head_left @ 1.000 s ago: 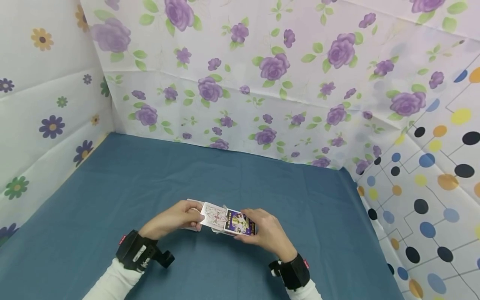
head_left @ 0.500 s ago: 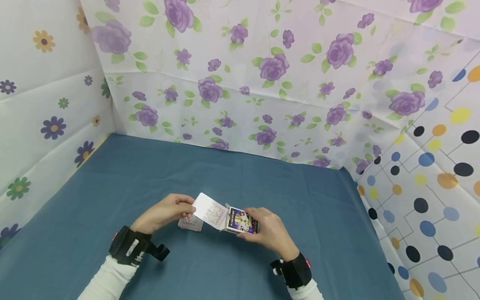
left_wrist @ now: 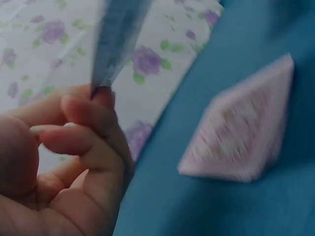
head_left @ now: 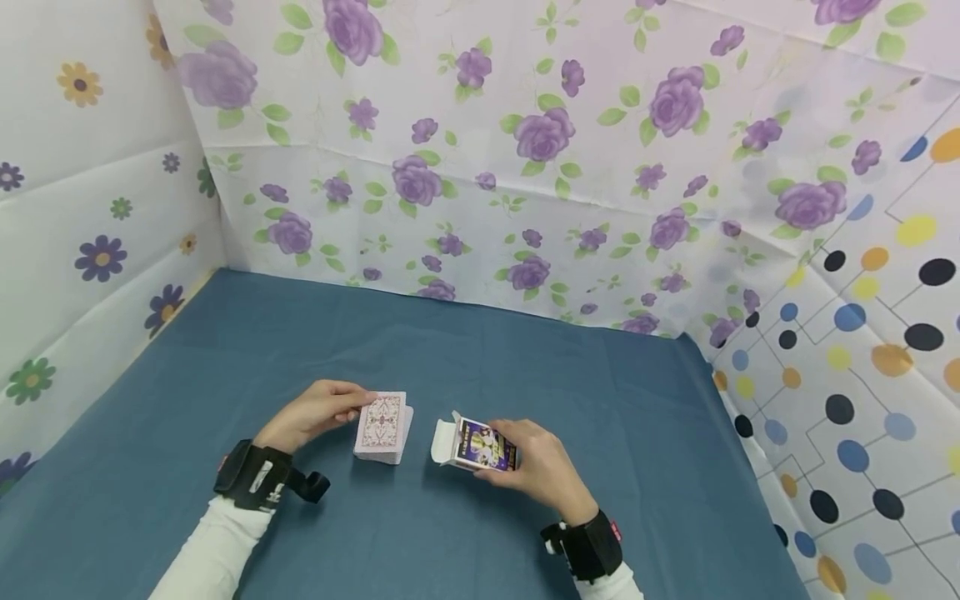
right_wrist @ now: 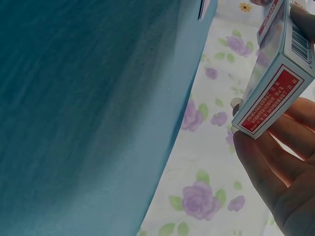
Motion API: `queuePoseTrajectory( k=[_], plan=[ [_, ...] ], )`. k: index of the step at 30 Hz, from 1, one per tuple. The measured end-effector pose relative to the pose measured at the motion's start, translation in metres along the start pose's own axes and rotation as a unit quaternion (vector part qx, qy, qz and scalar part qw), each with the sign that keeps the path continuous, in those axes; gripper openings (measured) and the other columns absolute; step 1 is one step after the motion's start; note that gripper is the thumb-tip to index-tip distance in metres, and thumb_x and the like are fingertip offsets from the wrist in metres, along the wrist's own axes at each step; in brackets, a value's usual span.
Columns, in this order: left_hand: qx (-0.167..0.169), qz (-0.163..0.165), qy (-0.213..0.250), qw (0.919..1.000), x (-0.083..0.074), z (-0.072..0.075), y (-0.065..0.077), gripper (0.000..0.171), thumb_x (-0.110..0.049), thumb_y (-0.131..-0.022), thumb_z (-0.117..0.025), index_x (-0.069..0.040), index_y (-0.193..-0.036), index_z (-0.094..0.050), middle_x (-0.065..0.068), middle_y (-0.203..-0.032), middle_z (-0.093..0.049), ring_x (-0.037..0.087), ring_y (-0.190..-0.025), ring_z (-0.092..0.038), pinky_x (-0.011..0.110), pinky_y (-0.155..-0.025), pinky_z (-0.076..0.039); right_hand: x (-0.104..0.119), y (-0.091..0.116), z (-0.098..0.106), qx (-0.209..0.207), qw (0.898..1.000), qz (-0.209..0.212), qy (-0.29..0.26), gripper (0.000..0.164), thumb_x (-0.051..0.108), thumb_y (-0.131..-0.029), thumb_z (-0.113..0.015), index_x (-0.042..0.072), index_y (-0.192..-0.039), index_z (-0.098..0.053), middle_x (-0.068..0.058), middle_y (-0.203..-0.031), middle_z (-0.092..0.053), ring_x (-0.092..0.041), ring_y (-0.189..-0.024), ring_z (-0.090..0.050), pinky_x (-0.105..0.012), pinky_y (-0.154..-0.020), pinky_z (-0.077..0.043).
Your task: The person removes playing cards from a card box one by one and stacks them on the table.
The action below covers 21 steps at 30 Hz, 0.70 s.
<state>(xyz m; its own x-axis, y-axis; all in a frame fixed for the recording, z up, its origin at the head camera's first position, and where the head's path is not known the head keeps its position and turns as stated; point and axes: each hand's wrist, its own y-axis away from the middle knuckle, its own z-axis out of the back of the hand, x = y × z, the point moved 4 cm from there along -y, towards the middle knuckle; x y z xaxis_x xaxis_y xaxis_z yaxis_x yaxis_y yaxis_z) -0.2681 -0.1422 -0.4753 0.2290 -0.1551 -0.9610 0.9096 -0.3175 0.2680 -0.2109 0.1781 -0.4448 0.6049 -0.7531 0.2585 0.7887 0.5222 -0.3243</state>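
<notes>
Purple-rose curtain (head_left: 542,137) stands beyond the card stack (left_wrist: 236,130), which lies on the blue cloth (head_left: 480,358). Right hand (head_left: 543,467), right of the stack: fingers grasp the illustrated playing-card box (head_left: 486,444). Left hand (head_left: 311,412), left of the stack: thumb and fingers pinch a playing card (head_left: 382,421) near one corner. Box's white flap (head_left: 444,442) hangs open toward the stack. Card appears over the stack, patterned back up; contact cannot be confirmed, the left wrist view being blurred. Judgement: align card edges with the stack before releasing; keep the box steady.
</notes>
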Motion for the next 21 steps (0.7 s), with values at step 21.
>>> queuePoseTrajectory(
  k=[21],
  plan=[
    [-0.134,0.012,-0.132,0.9821,0.015,0.001,-0.015,0.026,-0.007,-0.094,-0.057,0.012,-0.109,-0.065,0.009,-0.083,-0.065,0.012,-0.067,-0.055,0.027,-0.062,-0.045,-0.007,0.000,-0.011,0.019,1.000,-0.017,-0.005,0.064,0.051,-0.075,-0.078,0.015,-0.126,-0.064,-0.002,-0.117,-0.069,-0.015,-0.102,-0.065,-0.032,-0.080,-0.052]
  ],
)
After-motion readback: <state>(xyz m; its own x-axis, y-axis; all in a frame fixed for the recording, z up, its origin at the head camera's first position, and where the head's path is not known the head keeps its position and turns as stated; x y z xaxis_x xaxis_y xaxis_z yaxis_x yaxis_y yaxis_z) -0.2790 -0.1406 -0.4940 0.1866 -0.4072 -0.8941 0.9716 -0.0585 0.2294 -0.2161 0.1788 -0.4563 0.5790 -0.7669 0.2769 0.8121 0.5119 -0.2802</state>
